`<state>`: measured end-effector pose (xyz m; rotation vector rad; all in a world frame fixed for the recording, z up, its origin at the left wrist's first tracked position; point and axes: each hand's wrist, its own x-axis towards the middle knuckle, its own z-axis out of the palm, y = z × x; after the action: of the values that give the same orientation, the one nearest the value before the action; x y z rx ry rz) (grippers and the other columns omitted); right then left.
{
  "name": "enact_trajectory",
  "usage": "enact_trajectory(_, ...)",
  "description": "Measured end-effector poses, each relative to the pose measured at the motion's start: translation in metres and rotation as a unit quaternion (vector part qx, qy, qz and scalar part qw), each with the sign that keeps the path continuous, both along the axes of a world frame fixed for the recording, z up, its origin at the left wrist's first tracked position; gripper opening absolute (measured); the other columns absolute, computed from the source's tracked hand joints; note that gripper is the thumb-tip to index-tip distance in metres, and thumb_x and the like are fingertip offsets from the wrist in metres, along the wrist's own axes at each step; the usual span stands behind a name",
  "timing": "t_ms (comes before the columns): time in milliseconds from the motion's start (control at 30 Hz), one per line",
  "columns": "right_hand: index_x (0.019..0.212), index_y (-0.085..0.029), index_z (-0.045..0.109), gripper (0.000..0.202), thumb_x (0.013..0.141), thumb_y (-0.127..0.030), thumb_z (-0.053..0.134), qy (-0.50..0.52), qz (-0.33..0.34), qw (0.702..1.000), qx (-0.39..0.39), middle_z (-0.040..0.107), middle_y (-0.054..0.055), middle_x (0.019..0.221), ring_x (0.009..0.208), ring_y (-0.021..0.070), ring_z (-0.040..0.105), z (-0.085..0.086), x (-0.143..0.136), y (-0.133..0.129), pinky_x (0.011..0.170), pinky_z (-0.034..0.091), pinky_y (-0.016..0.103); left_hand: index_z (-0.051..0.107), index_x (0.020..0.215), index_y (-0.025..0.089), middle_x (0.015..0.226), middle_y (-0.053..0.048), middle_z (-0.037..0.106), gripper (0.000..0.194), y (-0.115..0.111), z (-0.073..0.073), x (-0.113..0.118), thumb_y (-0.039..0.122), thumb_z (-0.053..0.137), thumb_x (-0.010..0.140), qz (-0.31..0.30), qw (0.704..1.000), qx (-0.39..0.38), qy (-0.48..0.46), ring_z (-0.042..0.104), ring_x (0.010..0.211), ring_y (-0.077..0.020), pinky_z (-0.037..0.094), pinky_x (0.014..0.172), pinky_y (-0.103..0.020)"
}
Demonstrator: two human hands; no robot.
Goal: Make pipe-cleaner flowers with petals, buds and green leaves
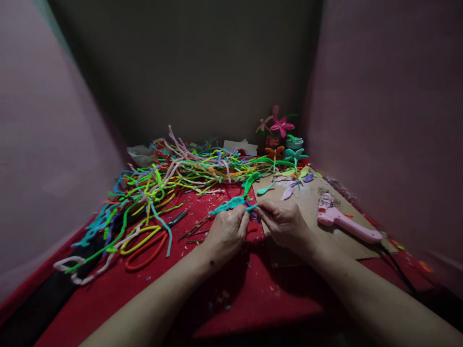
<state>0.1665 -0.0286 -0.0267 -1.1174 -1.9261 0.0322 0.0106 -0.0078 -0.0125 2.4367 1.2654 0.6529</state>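
Note:
Both hands meet over the red cloth, near the cardboard's left edge. My left hand [230,224] is closed on a turquoise pipe cleaner [228,205], whose looped, leaf-like part sticks out past the fingers to the left. Between the two hands runs a short turquoise end, pinched by the fingertips of my right hand [284,221]. Just beyond them lies a green pipe-cleaner leaf [250,183]. Scissors [159,238] with red and yellow handles rest to the left of my left hand. Parts of the held piece are hidden by my fingers.
A large heap of colourful pipe cleaners [202,166] spreads across the back and left. A pink glue gun [349,225] lies on the cardboard [307,246], its cord trailing right. Finished pipe-cleaner flowers [282,126] stand at the back right. Pale walls rise on both sides.

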Motion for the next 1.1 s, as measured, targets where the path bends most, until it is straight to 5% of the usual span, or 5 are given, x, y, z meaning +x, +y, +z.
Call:
enact_trajectory(133,0.063,-0.013,0.058,0.025,0.084,-0.018,0.046,-0.016,-0.040,0.999,0.011,0.055,0.003,0.055,0.049,0.0105,0.045,0.000,-0.003,-0.002,0.052,0.032,0.023,0.041,0.059,0.019,0.051,0.003,0.041,0.029,-0.001,-0.001,0.003,0.025,0.031,0.085,0.005,0.998,-0.036,-0.048,0.040,0.048,-0.0108,0.029,0.053,-0.024)
enact_trajectory(333,0.074,-0.014,0.063,0.022,0.085,-0.024,0.047,0.037,0.005,0.996,-0.080,0.060,0.003,0.061,0.054,0.0108,0.050,0.002,0.000,0.001,0.054,0.035,0.021,0.045,0.058,0.019,0.044,0.004,0.044,0.031,-0.002,0.003,0.001,0.032,0.034,0.085,-0.006,0.982,-0.159,-0.104,0.038,0.039,-0.0088,0.027,0.044,-0.021)
enact_trajectory(600,0.065,-0.014,0.059,0.025,0.084,-0.025,0.047,0.066,-0.021,0.992,-0.105,0.052,0.000,0.055,0.051,0.0096,0.044,0.005,-0.004,0.001,0.052,0.032,0.023,0.049,0.063,0.018,0.046,0.003,0.050,0.030,-0.001,0.012,0.002,0.038,0.037,0.083,-0.017,0.929,-0.324,-0.179,0.043,0.037,-0.0093,0.032,0.040,-0.020)
enact_trajectory(967,0.067,-0.014,0.057,0.038,0.077,-0.050,0.052,0.361,0.110,0.873,-0.309,0.057,0.000,0.056,0.045,0.0090,0.049,0.014,0.002,0.009,0.041,0.038,0.021,0.055,0.060,0.013,0.051,0.006,0.032,0.033,0.009,0.015,-0.010,0.043,0.051,0.074,-0.004,0.948,-0.254,-0.191,0.024,0.047,-0.0062,0.017,0.045,-0.021)
enact_trajectory(1100,0.071,-0.012,0.062,0.026,0.070,-0.038,0.064,0.327,0.094,0.890,-0.302,0.054,-0.002,0.055,0.047,0.0072,0.046,0.015,0.000,0.008,0.046,0.038,0.020,0.051,0.057,0.014,0.052,0.006,0.032,0.034,0.007,0.017,-0.009,0.043,0.052,0.073,-0.013,0.945,-0.260,-0.199,0.025,0.048,-0.0066,0.018,0.046,-0.022)
